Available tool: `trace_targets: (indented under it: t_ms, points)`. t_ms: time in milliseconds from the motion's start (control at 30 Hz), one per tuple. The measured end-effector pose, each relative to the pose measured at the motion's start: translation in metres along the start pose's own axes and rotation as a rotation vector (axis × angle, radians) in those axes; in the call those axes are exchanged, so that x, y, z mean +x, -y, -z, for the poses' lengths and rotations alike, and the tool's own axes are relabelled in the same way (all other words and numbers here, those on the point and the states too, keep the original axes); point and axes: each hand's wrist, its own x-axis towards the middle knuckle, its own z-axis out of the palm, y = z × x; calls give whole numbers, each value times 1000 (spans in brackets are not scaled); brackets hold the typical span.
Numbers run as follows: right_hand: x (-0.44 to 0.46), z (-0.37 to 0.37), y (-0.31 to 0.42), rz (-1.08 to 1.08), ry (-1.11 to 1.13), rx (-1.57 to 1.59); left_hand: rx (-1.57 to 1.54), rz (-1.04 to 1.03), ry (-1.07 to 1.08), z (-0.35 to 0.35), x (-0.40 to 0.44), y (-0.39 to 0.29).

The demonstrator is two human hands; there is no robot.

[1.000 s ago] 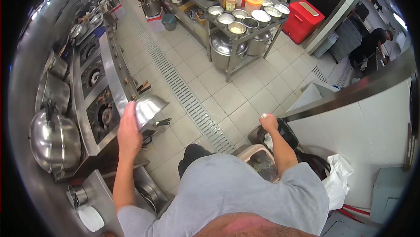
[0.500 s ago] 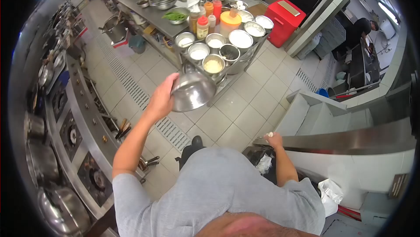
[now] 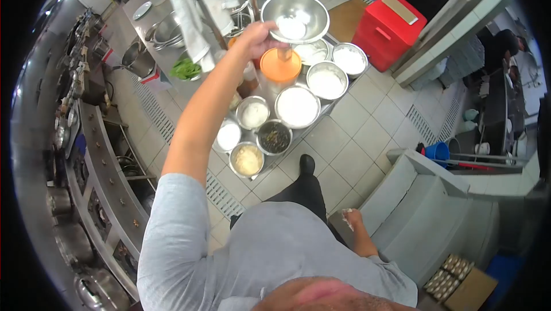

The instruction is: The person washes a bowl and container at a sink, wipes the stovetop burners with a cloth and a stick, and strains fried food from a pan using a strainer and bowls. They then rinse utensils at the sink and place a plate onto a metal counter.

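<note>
A shiny metal bowl (image 3: 295,17) is in my left hand (image 3: 258,40), gripped by its near left rim above the far part of the steel table (image 3: 158,58). Its open side faces up and toward me, and the inside looks bare. Below it stands a tub with an orange lid (image 3: 280,65). Around that are several metal containers, with white powder (image 3: 327,81), dark flakes (image 3: 274,137) and pale yellow grains (image 3: 248,160). My right hand (image 3: 352,217) hangs low at my right side, fingers curled round something small and whitish that I cannot make out.
A red cooler box (image 3: 390,30) stands beyond the table. White cloths (image 3: 192,18) hang over its left part, near green leaves (image 3: 185,69). The stove (image 3: 109,167) runs along the left. A grey stepped unit (image 3: 422,208) is at the right; a co-worker (image 3: 500,47) stands far right.
The bowl in my left hand has gone forward and up, from beside the stove to over the table, and now faces upward. The table is closer. My right hand has left the black bin.
</note>
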Motion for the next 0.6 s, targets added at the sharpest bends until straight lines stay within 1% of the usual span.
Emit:
trace_targets:
  t_ms: [33, 133, 167, 200, 267, 300, 333, 367, 400, 500, 533, 567, 600]
  points:
    - [3, 29, 36, -54, 17, -72, -27, 20, -61, 5, 41, 0]
    - [23, 107, 133, 94, -1, -339, -191, 2, -244, 17, 136, -6]
    - [25, 131, 164, 111, -1, -284, -194, -38, -265, 26, 165, -5]
    - [28, 153, 191, 125, -1, -229, -190, -58, -357, 29, 187, -7]
    - [43, 176, 216, 136, 0, -160, -258, -95, -399, 58, 240, -3]
    - [52, 182, 219, 138, 2, -146, -310, -64, -390, 62, 251, -8]
    - [59, 187, 221, 142, 3, -133, -343, -118, -394, 65, 259, -9]
    - [65, 189, 225, 126, 27, -134, -366, -123, -411, 67, 264, -8]
    - [78, 182, 211, 113, 52, -138, -391, -131, -431, 66, 262, -8]
    - [92, 172, 189, 129, 156, -184, -151, -10, -390, 72, 247, -1]
    - [94, 171, 187, 149, 197, -206, -30, 71, -446, 59, 227, -4]
    - [95, 171, 186, 163, 226, -222, 76, 64, -398, 58, 209, -1]
    - [97, 170, 185, 184, 262, -245, 199, -15, -269, 50, 176, -4]
